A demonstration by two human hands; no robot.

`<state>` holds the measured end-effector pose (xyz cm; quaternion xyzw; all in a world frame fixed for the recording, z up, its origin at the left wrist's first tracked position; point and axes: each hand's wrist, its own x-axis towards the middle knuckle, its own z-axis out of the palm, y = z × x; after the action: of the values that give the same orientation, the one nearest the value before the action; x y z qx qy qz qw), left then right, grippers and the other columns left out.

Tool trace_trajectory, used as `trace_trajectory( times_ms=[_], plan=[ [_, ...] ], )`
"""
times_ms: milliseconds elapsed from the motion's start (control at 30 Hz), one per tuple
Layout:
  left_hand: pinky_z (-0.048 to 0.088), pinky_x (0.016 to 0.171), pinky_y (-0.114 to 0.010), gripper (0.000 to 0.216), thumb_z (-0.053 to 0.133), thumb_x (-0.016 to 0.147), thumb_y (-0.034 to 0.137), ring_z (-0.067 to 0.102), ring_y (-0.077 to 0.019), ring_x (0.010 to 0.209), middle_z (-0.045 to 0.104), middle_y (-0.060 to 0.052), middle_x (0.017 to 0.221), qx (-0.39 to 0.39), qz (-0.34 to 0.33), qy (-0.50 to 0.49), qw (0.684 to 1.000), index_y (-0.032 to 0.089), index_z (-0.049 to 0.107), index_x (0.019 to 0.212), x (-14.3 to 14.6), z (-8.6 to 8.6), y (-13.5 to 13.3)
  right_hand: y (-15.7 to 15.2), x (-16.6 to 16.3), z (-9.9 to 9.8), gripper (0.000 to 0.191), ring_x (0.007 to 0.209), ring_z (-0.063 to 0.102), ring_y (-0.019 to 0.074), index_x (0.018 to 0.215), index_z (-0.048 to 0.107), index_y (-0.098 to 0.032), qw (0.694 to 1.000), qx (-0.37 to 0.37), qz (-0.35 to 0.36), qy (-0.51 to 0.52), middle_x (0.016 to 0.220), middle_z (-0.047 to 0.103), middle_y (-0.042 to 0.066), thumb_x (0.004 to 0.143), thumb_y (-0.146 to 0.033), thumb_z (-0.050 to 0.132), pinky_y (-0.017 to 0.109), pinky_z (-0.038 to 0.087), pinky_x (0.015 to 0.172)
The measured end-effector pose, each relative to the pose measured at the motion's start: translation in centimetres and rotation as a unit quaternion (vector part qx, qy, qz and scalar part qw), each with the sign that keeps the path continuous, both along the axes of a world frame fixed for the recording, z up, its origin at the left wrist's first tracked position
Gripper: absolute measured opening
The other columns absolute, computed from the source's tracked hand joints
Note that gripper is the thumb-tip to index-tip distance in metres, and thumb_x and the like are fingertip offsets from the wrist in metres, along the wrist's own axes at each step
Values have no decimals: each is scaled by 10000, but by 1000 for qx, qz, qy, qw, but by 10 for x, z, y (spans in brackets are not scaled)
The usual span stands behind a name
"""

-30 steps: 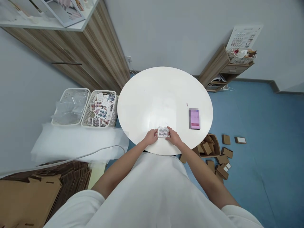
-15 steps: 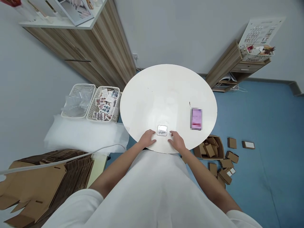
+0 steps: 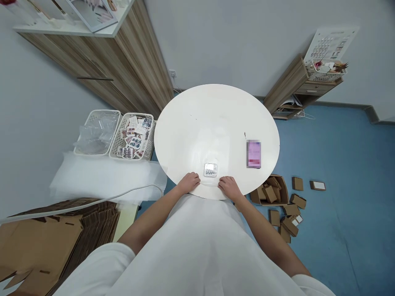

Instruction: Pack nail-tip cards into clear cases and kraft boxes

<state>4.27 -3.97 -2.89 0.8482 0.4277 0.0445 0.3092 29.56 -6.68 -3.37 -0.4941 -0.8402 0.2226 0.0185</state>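
Note:
On the white oval table (image 3: 216, 119), close to its front edge, lies a small clear pack (image 3: 210, 170) with a row of dark, shiny pieces inside; they look like press-on nails. My left hand (image 3: 189, 182) rests on the tabletop to the left of the pack, its fingers curled and drawn together. To the right, my right hand (image 3: 230, 187) lies with its fingers likewise bent and pressed together. Both hands are apart from the pack. A faint line runs across the table between them, maybe clear film; what the fingers hold, if anything, cannot be made out.
A pixelated purple item (image 3: 253, 154) lies at the table's right. Left of the table stand a basket of nail cards (image 3: 151, 142) and a basket of clear bags (image 3: 92, 112). Small brown boxes (image 3: 298, 183) lie on the floor at right; flattened cardboard (image 3: 61, 242) stacks at lower left.
Both hands have drawn back slightly towards the table's front edge, and their spread fingers have closed. The clear pack stays in place on the table.

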Motion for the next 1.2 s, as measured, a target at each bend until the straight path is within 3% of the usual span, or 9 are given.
trace_trajectory(
  times_ms=[300, 467, 533, 600, 700, 833, 967, 1100, 1200],
  plan=[
    [363, 741, -317, 242, 354, 853, 254, 555, -176, 712, 606, -44, 749, 22, 29, 22, 999, 201, 585, 806, 3, 12, 14, 14, -3, 24, 224, 796, 536, 163, 831, 564, -200, 990, -54, -120, 48, 850, 621, 33, 880, -271, 357, 329, 341, 815],
    [383, 690, -301, 220, 363, 844, 259, 554, -163, 617, 619, -21, 685, -7, 101, 29, 994, 210, 576, 875, 11, 12, 34, 36, -5, 30, 210, 663, 543, 152, 842, 546, -215, 975, -117, -182, 55, 740, 618, 7, 872, -296, 355, 291, 384, 683],
    [388, 638, -283, 209, 381, 833, 265, 558, -169, 631, 625, -23, 704, -36, 136, 16, 990, 211, 573, 893, 13, 9, 40, 40, -7, 31, 203, 714, 552, 170, 886, 548, -214, 972, -103, -207, 47, 796, 623, 28, 868, -292, 362, 307, 386, 699],
    [388, 601, -270, 196, 401, 819, 268, 561, -173, 647, 627, -26, 720, -63, 160, 4, 985, 207, 579, 874, 15, 5, 44, 38, -12, 31, 217, 863, 541, 204, 974, 542, -205, 972, -35, -230, 40, 945, 609, 71, 865, -274, 368, 347, 368, 782],
    [386, 580, -257, 188, 411, 809, 267, 559, -166, 644, 619, -19, 702, -83, 171, -1, 982, 205, 585, 846, 16, 1, 48, 25, -22, 32, 248, 1062, 445, 237, 1041, 535, -197, 980, 67, -181, 42, 1126, 535, 110, 865, -240, 366, 391, 295, 894],
    [385, 587, -249, 190, 407, 814, 271, 562, -158, 658, 624, -12, 718, -94, 150, -7, 984, 211, 585, 839, 15, 0, 54, 13, -36, 27, 260, 1028, 447, 221, 974, 567, -222, 998, 63, -15, 10, 1090, 553, 89, 866, -177, 336, 386, 271, 903],
    [404, 644, -274, 189, 423, 814, 272, 569, -174, 720, 632, -31, 787, -97, 152, -17, 984, 207, 592, 866, 13, 6, 60, 20, -38, 20, 257, 1072, 418, 256, 1045, 537, -216, 997, 57, -46, -32, 1176, 512, 110, 837, -162, 396, 436, 240, 920],
    [346, 876, -376, 209, 442, 819, 298, 504, -232, 1006, 583, -89, 1036, 53, 205, -42, 977, 196, 589, 928, 19, 22, 53, 29, -31, 16, 236, 1138, 383, 269, 1019, 543, -222, 997, 49, -56, -26, 1254, 465, 102, 803, -163, 467, 466, 205, 950],
    [247, 971, -424, 220, 515, 782, 339, 435, -250, 1106, 548, -88, 1099, 101, 114, -79, 985, 219, 579, 955, 27, 33, 41, 32, -28, 15, 229, 1179, 361, 268, 1006, 543, -223, 998, 50, -38, -25, 1284, 446, 100, 782, -183, 510, 480, 186, 970]
  ],
)
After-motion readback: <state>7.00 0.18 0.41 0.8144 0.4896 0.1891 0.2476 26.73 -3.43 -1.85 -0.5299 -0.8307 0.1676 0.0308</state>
